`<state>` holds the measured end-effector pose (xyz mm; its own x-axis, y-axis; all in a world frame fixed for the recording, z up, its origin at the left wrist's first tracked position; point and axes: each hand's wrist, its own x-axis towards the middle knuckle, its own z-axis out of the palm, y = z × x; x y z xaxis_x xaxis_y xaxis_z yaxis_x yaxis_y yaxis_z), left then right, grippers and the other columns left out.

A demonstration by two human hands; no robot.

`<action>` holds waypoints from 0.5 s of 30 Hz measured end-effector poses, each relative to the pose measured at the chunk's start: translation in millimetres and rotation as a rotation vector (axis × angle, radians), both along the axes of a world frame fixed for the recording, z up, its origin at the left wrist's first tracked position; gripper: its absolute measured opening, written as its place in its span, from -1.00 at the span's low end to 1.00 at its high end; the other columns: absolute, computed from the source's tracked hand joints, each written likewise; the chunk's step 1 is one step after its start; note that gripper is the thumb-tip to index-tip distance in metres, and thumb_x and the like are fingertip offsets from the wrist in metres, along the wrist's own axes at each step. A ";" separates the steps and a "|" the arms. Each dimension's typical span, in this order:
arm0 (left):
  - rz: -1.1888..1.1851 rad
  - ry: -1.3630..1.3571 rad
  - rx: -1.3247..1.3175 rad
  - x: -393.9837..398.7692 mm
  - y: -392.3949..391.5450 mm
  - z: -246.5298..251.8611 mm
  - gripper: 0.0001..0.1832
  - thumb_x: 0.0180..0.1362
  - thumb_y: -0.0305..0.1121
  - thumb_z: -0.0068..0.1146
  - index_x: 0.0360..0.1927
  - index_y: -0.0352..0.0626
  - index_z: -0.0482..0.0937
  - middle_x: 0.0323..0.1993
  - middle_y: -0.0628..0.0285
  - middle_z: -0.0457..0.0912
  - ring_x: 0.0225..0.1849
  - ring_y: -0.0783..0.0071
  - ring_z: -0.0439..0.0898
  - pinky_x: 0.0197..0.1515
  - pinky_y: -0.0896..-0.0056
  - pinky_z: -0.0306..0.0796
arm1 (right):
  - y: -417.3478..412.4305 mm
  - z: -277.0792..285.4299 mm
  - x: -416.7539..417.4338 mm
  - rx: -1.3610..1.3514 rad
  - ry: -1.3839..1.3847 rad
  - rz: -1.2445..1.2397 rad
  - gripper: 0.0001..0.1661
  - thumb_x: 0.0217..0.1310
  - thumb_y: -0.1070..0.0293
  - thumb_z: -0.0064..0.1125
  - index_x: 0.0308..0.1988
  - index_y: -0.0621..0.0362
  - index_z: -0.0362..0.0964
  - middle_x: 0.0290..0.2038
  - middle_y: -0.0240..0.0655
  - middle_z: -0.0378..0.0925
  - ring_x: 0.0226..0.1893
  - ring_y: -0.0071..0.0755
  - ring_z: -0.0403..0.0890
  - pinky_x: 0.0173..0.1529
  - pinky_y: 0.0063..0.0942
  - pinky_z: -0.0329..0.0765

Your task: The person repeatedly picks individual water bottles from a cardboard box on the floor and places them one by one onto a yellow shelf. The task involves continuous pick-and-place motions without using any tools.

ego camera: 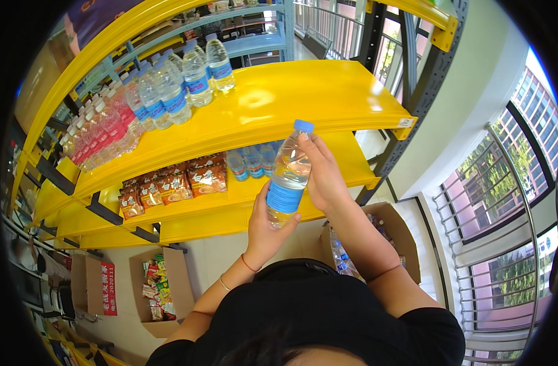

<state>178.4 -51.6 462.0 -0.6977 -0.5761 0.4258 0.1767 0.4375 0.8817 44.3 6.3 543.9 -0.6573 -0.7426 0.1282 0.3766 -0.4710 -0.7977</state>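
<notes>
Both of my hands hold a clear plastic water bottle with a blue cap and a blue label, tilted a little to the right. My left hand grips it around the base. Up at the neck, just below the cap, are the fingers of my right hand. Beyond the bottle runs the upper yellow metal shelf. Similar blue-capped water bottles stand on it in rows. Left of those are white-capped bottles with pink labels.
On the lower shelf sit brown snack packets and small blue-labelled bottles. A carton of bottles stands at my right, a carton of packets at my left. A dark upright post bounds the shelf's right end. Someone is at far left.
</notes>
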 end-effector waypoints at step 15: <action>-0.801 0.187 1.091 41.0 -73.3 23.4 -0.20 0.06 0.08 0.14 0.24 -0.22 0.19 0.11 0.04 0.39 0.00 0.22 0.52 -0.03 0.15 0.49 | -94.2 -15.1 13.1 -0.281 -0.213 0.572 -0.31 0.29 -0.13 -0.15 0.17 0.18 0.15 0.01 -0.16 0.42 -0.03 -0.23 0.52 0.04 -0.24 0.49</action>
